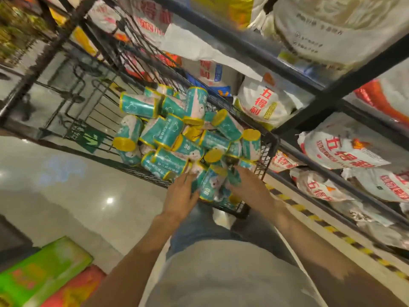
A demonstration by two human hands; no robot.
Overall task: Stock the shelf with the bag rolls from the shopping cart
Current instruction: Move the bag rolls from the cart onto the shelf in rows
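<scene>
At the centre of the frame a black wire shopping cart (269,149) holds a heap of bag rolls (177,131), each wrapped in teal with yellow ends and a white cartoon figure; the small print on them is too blurred to read. The left hand (182,196) and the right hand (247,185) reach into the near corner of the cart from the lower middle and press from either side on a cluster of rolls (212,182) between them. The left grip lies with fingers fairly straight against the rolls; the right grip curls round the rolls on its side.

Along the right and top of the frame runs a dark metal shelf (332,94) loaded with white sacks (263,103) bearing large red Chinese characters, "五得利"; the smaller text on the sacks cannot be made out. The floor (77,196) is glossy pale tile with light glare, and a yellow-and-black striped strip (327,227) runs along the foot of the shelf. A green box (42,273) and a red one sit in the lower left corner.
</scene>
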